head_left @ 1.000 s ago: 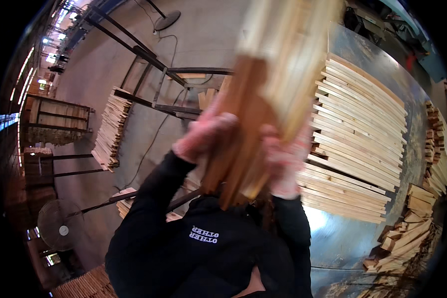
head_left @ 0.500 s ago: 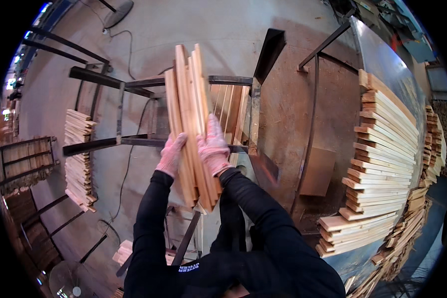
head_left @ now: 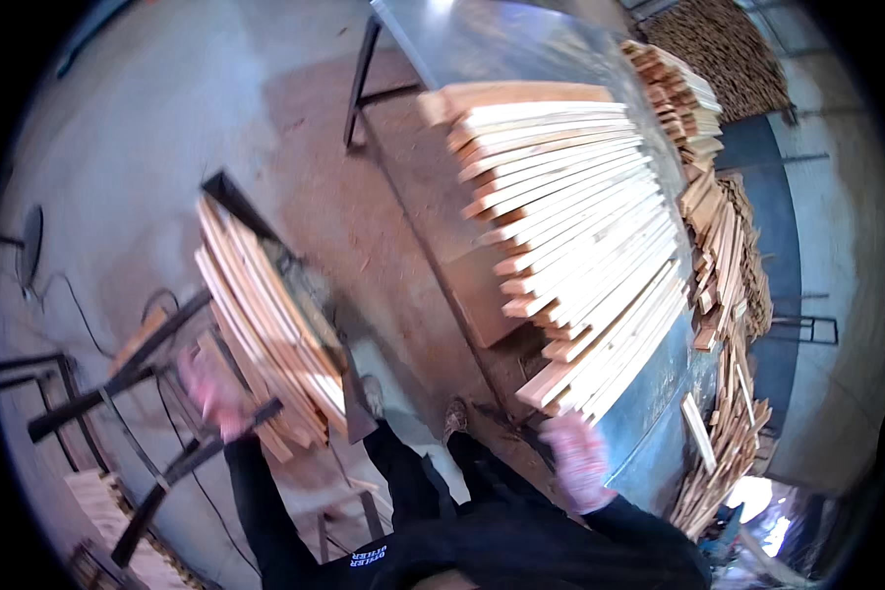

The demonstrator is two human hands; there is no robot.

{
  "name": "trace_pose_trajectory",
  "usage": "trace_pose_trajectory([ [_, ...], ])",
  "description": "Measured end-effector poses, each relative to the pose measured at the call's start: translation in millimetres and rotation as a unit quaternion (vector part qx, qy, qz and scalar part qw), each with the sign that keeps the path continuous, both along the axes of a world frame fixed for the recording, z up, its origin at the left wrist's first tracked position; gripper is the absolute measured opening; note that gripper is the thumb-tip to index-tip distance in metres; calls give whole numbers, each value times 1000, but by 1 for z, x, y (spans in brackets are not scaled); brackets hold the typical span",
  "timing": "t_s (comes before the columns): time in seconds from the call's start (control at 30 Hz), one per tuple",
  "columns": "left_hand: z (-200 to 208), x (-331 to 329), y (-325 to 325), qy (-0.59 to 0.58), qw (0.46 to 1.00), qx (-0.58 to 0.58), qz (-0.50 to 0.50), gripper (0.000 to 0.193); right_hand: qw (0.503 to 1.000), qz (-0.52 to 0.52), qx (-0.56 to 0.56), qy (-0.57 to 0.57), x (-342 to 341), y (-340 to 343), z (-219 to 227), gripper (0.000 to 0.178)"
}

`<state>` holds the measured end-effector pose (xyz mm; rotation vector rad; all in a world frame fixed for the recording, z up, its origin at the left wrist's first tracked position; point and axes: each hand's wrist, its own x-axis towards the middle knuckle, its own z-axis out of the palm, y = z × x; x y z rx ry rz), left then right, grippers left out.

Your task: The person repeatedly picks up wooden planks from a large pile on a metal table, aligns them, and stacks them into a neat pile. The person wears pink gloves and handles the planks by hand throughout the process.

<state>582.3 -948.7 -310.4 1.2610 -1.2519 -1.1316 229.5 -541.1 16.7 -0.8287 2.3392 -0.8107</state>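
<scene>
My left hand (head_left: 214, 388), in a pink-and-white knit glove, is beside a bundle of wooden strips (head_left: 265, 315) lying in a dark metal frame (head_left: 147, 339). Motion smears its fingers, and no strip shows in it. My right hand (head_left: 578, 460), gloved alike, reaches over the near edge of a metal-topped table (head_left: 629, 433), fingers stretched forward. It is at the near ends of a long row of pale wooden strips (head_left: 570, 226) laid side by side there. Whether the fingertips touch the wood I cannot tell.
More strips (head_left: 723, 246) are heaped along the table's far side. A brown board (head_left: 487, 295) lies by the table's foot. Another stack of strips (head_left: 118, 511) stands at lower left. Black cables (head_left: 84, 315) run over the concrete floor.
The strips held between both hands now lie in the frame, out of my right hand. My view has swung right toward the table, and my right hand has moved to the table's edge.
</scene>
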Motion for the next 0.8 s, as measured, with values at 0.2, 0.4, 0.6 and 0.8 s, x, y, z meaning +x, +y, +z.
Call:
trace_pose_trajectory([
  [0.2, 330, -259, 4, 100, 911, -288, -277, 54, 881, -459, -98, 60, -132, 152, -76, 54],
  [0.4, 272, -556, -141, -607, 612, -482, -159, 51, 913, -405, -39, -16, -189, 77, -86, 64],
  [0.6, 229, -642, -145, -672, 504, -259, -476, 43, 931, -332, 113, 96, -195, 78, -93, 80],
  [0.8, 223, -598, -240, -714, 552, -196, -384, 61, 938, -344, -44, 23, -235, 47, -93, 80],
])
